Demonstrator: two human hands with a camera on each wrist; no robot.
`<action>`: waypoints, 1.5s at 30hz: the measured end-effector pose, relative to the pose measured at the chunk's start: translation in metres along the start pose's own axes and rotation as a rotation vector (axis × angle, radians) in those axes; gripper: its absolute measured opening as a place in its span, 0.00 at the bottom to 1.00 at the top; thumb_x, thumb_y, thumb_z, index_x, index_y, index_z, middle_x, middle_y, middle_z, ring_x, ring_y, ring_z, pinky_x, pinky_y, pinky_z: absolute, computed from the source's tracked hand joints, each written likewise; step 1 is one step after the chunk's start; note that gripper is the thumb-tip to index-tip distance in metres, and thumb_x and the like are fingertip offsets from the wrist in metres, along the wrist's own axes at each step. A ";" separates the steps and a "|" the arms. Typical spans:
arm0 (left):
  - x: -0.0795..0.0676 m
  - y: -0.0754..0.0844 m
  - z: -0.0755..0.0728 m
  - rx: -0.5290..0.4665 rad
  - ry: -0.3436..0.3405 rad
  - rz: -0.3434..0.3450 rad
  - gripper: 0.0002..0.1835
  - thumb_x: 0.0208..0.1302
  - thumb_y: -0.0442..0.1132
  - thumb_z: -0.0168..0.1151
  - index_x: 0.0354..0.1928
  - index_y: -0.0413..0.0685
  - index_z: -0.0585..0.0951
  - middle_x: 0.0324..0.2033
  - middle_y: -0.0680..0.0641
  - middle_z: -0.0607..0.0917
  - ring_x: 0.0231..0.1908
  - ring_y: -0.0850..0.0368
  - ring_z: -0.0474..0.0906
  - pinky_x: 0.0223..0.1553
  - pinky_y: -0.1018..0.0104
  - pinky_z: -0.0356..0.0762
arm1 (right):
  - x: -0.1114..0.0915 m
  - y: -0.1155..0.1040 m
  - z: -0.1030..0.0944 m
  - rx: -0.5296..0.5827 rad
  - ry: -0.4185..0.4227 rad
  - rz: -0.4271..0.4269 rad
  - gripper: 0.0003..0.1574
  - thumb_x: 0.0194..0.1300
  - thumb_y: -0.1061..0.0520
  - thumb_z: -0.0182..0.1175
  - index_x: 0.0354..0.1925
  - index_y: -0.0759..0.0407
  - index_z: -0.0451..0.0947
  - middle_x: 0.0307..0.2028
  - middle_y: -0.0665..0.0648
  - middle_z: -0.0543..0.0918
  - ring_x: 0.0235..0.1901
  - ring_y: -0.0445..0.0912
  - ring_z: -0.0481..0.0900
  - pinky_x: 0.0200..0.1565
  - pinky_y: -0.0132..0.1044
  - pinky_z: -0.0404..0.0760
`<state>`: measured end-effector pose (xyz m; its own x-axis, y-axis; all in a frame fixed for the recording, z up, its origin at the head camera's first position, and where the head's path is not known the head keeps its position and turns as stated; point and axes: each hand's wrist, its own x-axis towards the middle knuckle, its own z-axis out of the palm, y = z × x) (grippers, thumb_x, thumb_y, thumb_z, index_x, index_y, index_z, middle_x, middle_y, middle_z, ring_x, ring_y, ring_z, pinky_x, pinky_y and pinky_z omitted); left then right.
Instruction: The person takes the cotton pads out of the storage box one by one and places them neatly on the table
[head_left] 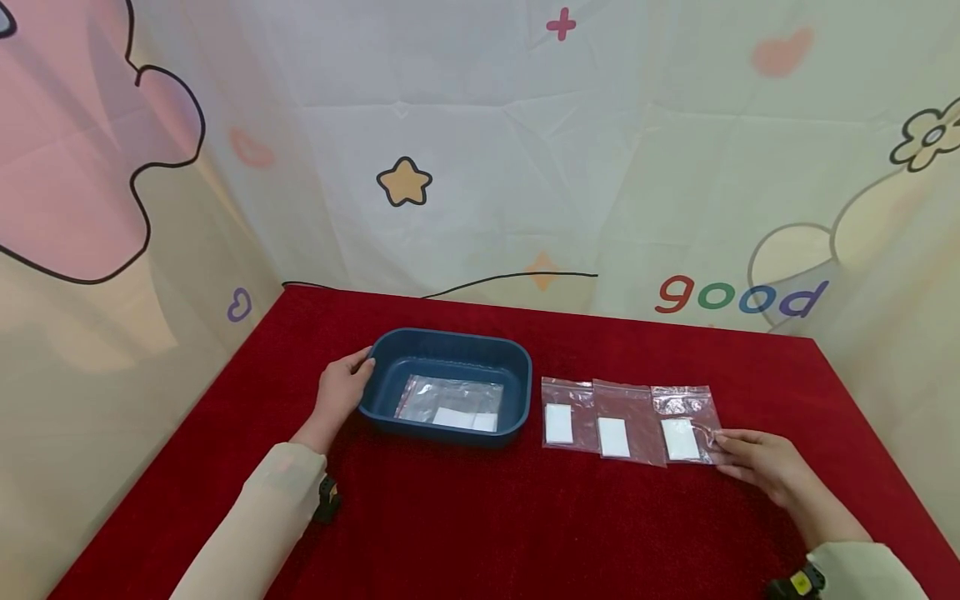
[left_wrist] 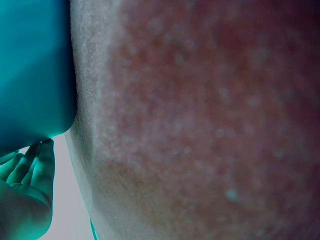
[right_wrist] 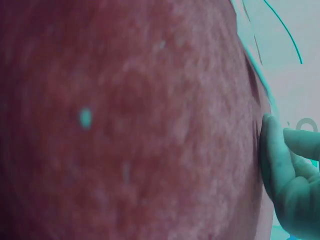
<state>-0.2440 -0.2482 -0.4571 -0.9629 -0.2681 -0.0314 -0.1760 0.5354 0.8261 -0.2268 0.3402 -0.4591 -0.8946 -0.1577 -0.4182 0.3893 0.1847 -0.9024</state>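
A dark blue rectangular plastic basin point(head_left: 450, 346) stands on the red cloth left of centre. My left hand point(head_left: 345, 383) holds its left end, thumb at the rim and fingers along the outside wall. Inside the basin lies a clear zip bag point(head_left: 457, 392) with white pieces in it. To the right, three clear zip bags lie in a row, each with a white rectangle inside: a left one point(head_left: 581, 417), a middle one point(head_left: 637, 433) and a right one point(head_left: 678, 404). My right hand point(head_left: 765, 467) touches the right bag's right edge with its fingertips, fingers nearly straight.
The red cloth point(head_left: 480, 525) covers the table. A pale printed curtain point(head_left: 480, 208) hangs behind and at both sides, close to the table's edges. Dark straps sit at both wrists. Blurred cloth fills most of both wrist views.
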 end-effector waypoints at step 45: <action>0.000 0.001 0.000 -0.009 -0.015 -0.028 0.26 0.80 0.41 0.49 0.75 0.40 0.68 0.72 0.34 0.72 0.68 0.36 0.75 0.67 0.43 0.75 | 0.006 -0.016 0.008 -0.710 0.155 -0.032 0.25 0.72 0.53 0.62 0.49 0.77 0.74 0.35 0.63 0.84 0.32 0.46 0.80 0.34 0.39 0.86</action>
<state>-0.2441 -0.2480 -0.4559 -0.9605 -0.2709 -0.0632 -0.2013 0.5202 0.8300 -0.2368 0.3287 -0.4485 -0.9446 -0.0437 -0.3254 0.1731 0.7757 -0.6069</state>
